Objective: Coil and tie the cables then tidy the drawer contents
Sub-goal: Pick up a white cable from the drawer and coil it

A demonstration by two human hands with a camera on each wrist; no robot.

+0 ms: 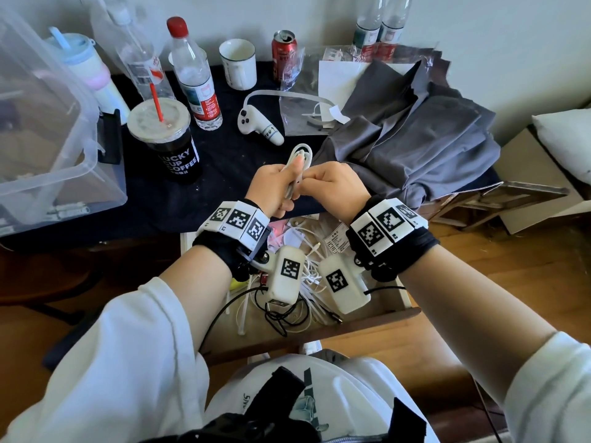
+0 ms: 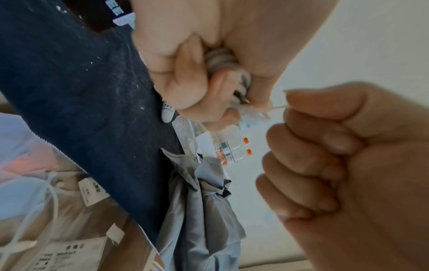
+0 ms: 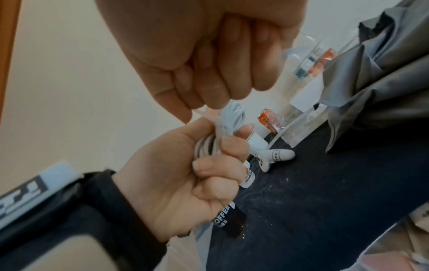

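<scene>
Nearest, an open wooden drawer (image 1: pixel 367 324) holds a tangle of loose white and black cables (image 1: pixel 307 282), small white paper labels with print too small to read, and something pink at its far left corner.

Above the drawer's far edge, both hands meet over the near edge of the counter (image 1: pixel 224 161), which is covered in dark cloth. The left hand (image 1: pixel 275 187) has its fingers (image 3: pixel 232 144) curled tight round a coiled white cable (image 1: pixel 299 158), its loop standing up past the thumb. The right hand (image 1: pixel 332 183) is closed in a fist just beside it, pinching a thin clear tie (image 3: pixel 204 114) that runs to the bundle.

Left of the hands stands a black lidded cup (image 1: pixel 166 139) printed "LUCKY CUP COFFEE", with a red straw. At the near left sits a clear plastic storage box (image 1: pixel 57 155); what it holds cannot be made out. Right lies rumpled grey fabric (image 1: pixel 415 139).

Farther back lie a white handheld controller (image 1: pixel 259 123) and a clear plastic bag (image 1: pixel 307 110) holding white ties. Beyond them stand a red-capped water bottle (image 1: pixel 195 71), a white mug (image 1: pixel 238 63) and a red drinks can (image 1: pixel 284 52), their labels unreadable.
</scene>
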